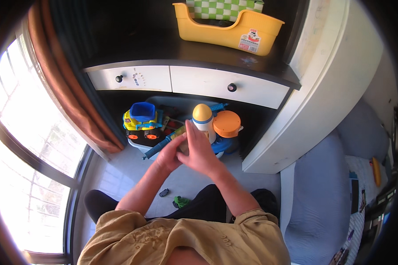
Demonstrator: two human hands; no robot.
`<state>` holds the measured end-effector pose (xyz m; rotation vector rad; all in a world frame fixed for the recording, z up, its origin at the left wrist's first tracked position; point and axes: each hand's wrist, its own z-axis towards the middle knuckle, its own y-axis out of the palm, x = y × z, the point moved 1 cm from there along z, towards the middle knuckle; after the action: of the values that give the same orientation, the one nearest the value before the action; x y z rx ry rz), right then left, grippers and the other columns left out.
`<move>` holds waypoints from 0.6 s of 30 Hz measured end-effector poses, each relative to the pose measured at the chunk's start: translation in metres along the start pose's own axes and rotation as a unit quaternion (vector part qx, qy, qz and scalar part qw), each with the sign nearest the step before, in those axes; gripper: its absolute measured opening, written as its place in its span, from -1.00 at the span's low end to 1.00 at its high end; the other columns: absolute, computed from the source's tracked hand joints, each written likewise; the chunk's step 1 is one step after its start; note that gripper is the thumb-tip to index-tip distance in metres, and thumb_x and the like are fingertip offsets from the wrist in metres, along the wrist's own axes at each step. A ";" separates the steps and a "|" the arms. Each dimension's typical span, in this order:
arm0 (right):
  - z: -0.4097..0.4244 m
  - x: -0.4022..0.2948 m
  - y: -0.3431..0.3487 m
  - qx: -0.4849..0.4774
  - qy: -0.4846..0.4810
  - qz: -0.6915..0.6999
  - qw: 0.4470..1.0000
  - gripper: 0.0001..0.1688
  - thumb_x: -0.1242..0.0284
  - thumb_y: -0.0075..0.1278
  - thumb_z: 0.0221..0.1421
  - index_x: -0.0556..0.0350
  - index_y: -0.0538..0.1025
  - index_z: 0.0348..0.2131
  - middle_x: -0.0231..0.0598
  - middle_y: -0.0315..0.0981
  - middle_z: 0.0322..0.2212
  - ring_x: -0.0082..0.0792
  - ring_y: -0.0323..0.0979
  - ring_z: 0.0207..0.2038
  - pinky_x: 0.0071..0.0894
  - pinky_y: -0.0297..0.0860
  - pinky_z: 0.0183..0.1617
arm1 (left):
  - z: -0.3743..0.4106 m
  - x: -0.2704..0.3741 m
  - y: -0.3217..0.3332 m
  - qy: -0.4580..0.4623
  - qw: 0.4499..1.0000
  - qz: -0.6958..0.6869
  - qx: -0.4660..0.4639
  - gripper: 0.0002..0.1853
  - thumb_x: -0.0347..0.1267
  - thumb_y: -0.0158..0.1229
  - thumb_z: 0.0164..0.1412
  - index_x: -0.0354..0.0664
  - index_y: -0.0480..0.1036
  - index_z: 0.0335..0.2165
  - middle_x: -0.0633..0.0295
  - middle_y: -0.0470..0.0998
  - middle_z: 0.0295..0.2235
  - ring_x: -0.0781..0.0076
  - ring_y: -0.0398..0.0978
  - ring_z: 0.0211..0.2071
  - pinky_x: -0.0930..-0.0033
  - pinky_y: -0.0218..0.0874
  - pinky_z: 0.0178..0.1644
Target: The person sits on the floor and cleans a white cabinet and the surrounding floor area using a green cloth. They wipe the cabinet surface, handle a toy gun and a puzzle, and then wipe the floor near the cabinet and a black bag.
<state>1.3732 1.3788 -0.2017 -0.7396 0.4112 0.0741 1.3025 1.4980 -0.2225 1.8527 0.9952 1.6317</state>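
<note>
My left hand (pixel 170 155) and my right hand (pixel 200 150) are brought together in front of a tub of toys, with the fingers stretched out and the fingertips meeting. A small tan patch shows in the gap between them; whether it is a held thing or part of what lies behind cannot be told. Just beyond my fingers stands a white toy rocket (pixel 202 120) with a yellow nose. A round orange plastic toy (pixel 227 123) leans beside it. A teal plastic tube (pixel 159 148) slants out over the tub's rim near my left hand. To the left sits a yellow toy dump truck (pixel 141 121) with a blue bed.
The pale tub (pixel 137 144) stands under a cabinet with white drawers (pixel 202 79). A yellow bin (pixel 225 34) rests on the dark shelf. On the floor lie a small dark toy (pixel 164 192) and a green toy (pixel 181 201). A window is left, a grey-covered bed (pixel 318 198) right.
</note>
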 end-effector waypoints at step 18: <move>0.189 0.145 -0.171 0.355 0.069 -0.189 0.913 -0.49 0.42 -0.08 0.25 0.37 0.27 0.09 0.26 0.11 0.15 0.20 0.14 0.19 -0.01 0.25 0.21 | 0.157 0.176 0.385 0.401 0.723 0.561 -0.042 -0.30 -0.25 0.38 -0.03 -0.39 0.33 0.02 -0.10 0.55 -0.16 0.19 0.61 -0.30 0.36 0.51 -0.33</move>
<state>1.6058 1.3674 -0.0229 -0.0896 0.3865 -0.4781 1.5410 1.4119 0.1511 1.7124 -0.1806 3.2850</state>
